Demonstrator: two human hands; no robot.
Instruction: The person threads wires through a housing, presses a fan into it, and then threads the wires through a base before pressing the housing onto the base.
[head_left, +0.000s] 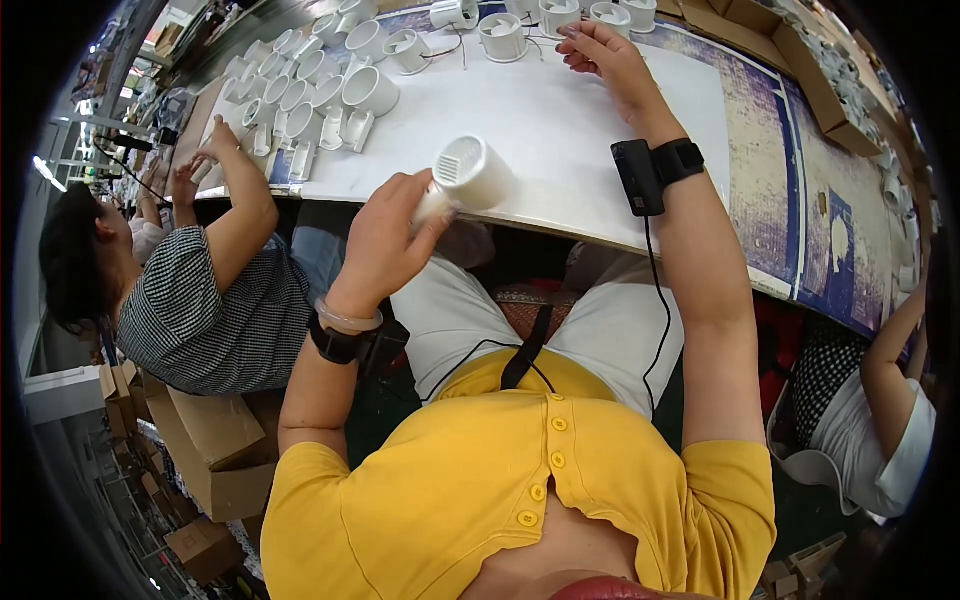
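My left hand (388, 238) is closed round the short handle of a white plastic housing (468, 175), a cylinder with slots in its end. It is held tilted over the table's near edge. Farther off, my right hand (608, 68) reaches over the tabletop, fingers loosely bent and apart, with nothing visible in them. Close to its fingertips is a row of white round cups with parts inside, among them one cup (502, 38) and another cup (558, 16). Thin wires trail from some of these.
Many white housings (310, 68) crowd the table's far left. A white sheet (560, 130) covers the middle; the worn purple table surface (760, 170) shows at right. An open cardboard box (825, 95) stands far right. Co-workers sit on both sides; the left one's arm (245, 185) reaches the table.
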